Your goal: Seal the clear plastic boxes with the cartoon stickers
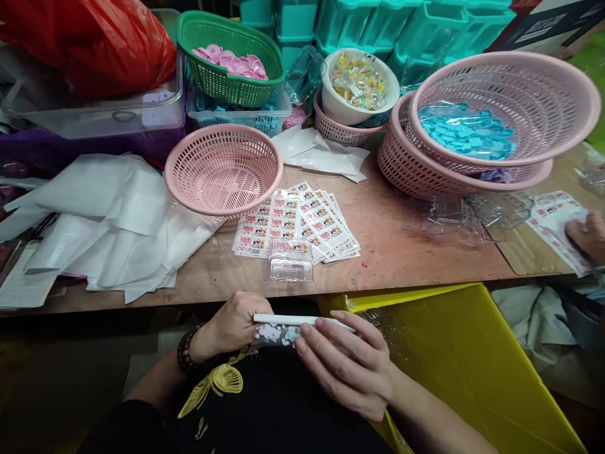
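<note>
Close to my body, in the head view, I hold a small clear printed piece (276, 335) with a white bar (283, 320) along its upper edge. White and pale blue figures show on the clear part; whether it is a box or a sticker sheet I cannot tell. My left hand (239, 325) is closed on the left end. Across the right end lie the fingers of my right hand (350, 359), gripping it and hiding part of it. Just beyond, a clear plastic case (291, 270) lies at the table edge by fanned cat sticker sheets (326, 224).
White backing papers (108, 221) cover the table's left. A pink basket (224, 167) stands mid-table; stacked pink baskets (501, 113) with blue pieces are at right. Behind are a green basket (231, 75) and a white bowl (362, 88). Another person's hand (588, 236) touches sheets far right.
</note>
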`<state>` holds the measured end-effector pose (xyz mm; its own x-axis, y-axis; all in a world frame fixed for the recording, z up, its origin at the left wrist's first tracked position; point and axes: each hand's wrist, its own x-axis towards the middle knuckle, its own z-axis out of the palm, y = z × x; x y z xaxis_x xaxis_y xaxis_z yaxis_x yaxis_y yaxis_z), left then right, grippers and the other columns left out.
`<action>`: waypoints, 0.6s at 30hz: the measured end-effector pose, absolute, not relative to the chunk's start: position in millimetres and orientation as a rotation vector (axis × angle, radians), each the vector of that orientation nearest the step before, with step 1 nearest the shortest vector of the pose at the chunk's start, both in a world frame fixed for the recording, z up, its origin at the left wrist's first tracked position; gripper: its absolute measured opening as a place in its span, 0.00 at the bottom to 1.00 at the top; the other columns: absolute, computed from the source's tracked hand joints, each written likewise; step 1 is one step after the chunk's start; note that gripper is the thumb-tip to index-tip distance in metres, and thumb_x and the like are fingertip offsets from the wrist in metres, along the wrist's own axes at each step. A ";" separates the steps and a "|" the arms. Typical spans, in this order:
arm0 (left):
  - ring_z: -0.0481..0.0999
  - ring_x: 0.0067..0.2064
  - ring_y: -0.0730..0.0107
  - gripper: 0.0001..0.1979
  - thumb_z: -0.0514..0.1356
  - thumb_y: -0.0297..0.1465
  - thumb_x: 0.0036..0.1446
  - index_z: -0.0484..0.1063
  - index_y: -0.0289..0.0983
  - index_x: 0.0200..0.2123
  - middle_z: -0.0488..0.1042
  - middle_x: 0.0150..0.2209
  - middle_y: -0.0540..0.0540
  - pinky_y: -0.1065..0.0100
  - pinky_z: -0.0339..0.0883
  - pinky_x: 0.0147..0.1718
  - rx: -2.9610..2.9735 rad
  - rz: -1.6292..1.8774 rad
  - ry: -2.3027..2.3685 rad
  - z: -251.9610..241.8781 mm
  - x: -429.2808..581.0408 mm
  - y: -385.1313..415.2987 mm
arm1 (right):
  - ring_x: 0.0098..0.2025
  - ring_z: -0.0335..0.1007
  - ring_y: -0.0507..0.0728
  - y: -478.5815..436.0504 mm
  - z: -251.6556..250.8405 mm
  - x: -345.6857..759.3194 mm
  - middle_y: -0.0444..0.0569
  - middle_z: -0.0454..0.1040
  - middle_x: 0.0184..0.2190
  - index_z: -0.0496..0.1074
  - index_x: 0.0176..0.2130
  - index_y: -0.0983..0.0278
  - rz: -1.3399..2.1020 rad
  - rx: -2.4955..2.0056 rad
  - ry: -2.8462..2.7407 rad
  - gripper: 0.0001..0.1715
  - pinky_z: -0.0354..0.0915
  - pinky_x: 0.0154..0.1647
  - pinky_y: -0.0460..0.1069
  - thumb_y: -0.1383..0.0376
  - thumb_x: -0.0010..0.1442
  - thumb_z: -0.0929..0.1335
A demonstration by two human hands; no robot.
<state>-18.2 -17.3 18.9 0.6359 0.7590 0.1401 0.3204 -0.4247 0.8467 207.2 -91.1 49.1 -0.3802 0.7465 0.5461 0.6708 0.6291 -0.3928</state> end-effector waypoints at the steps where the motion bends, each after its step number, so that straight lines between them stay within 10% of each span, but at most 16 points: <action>1: 0.65 0.20 0.76 0.27 0.53 0.41 0.69 0.68 0.35 0.18 0.68 0.17 0.50 0.73 0.57 0.22 2.046 0.632 0.897 16.6 -18.4 -16.2 | 0.46 0.79 0.58 -92.2 52.3 206.6 0.41 0.83 0.42 0.76 0.50 0.45 0.220 -1.126 -2.119 0.23 0.71 0.56 0.59 0.72 0.62 0.69; 6: 0.71 0.25 0.74 0.22 0.56 0.38 0.68 0.73 0.35 0.22 0.72 0.23 0.48 0.73 0.64 0.27 2.221 0.716 0.919 8.0 -23.9 -13.6 | 0.34 0.78 0.58 -59.4 66.9 214.0 0.46 0.81 0.31 0.77 0.38 0.54 0.648 -1.274 -1.703 0.03 0.75 0.40 0.56 0.61 0.62 0.70; 11: 0.76 0.53 0.57 0.13 0.61 0.34 0.64 0.79 0.38 0.29 0.78 0.50 0.39 0.60 0.71 0.51 2.443 0.827 0.737 2.0 -34.6 -9.8 | 0.22 0.68 0.50 0.8 58.5 216.6 0.43 0.72 0.22 0.72 0.30 0.64 1.409 -1.530 -1.209 0.23 0.66 0.24 0.47 0.48 0.52 0.75; 18: 0.68 0.64 0.52 0.10 0.61 0.31 0.64 0.78 0.37 0.30 0.76 0.56 0.38 0.51 0.65 0.61 2.529 0.922 0.682 -11.7 -40.9 -4.1 | 0.18 0.61 0.46 27.5 41.9 208.7 0.39 0.68 0.19 0.69 0.27 0.65 1.711 -1.619 -1.171 0.29 0.58 0.19 0.44 0.45 0.43 0.78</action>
